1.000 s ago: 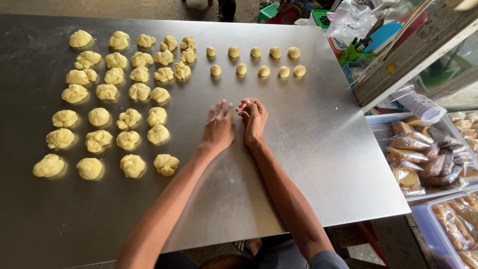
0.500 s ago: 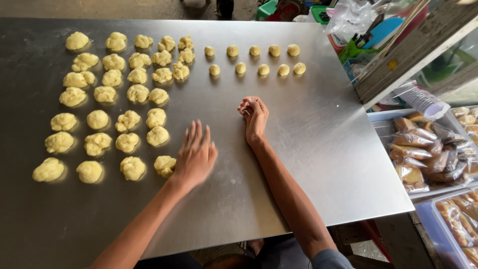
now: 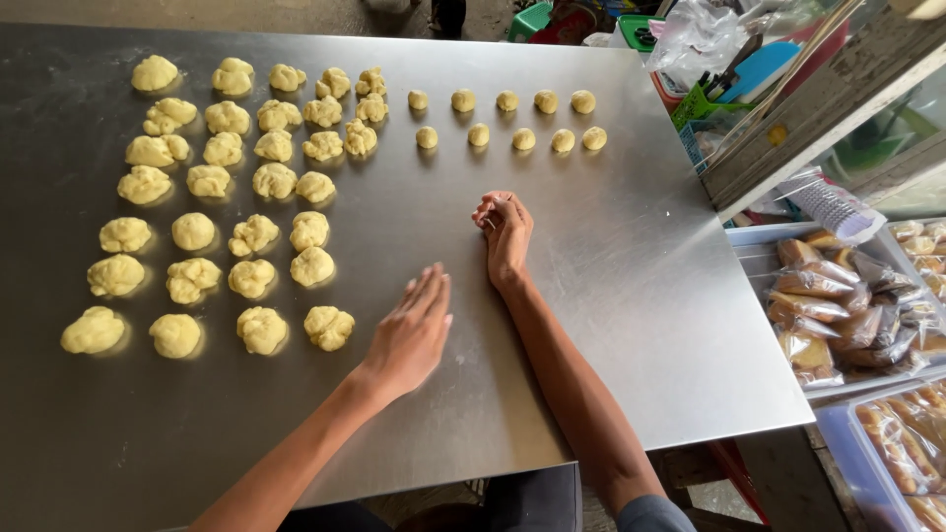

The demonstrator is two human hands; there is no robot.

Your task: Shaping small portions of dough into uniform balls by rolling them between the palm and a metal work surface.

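Observation:
My left hand [image 3: 414,330] lies open and flat just over the steel table [image 3: 611,296], a little to the right of the nearest rough dough lump [image 3: 328,326], not touching it. My right hand [image 3: 506,232] rests at the table's middle with its fingers curled in; nothing shows between them. Several rough yellow dough lumps [image 3: 227,212] lie in rows on the left. Two short rows of small round dough balls [image 3: 522,120] sit at the far middle.
Beyond the table's right edge stand trays of bagged baked goods [image 3: 838,305] and a clear bin [image 3: 887,443]. A shelf with plastic bags and utensils [image 3: 729,59] stands at the far right. The table's front edge is close to my body.
My left hand left my right hand, swept left to the nearest rough lump, then drew back slightly right. My right hand stayed in place, fingers curled.

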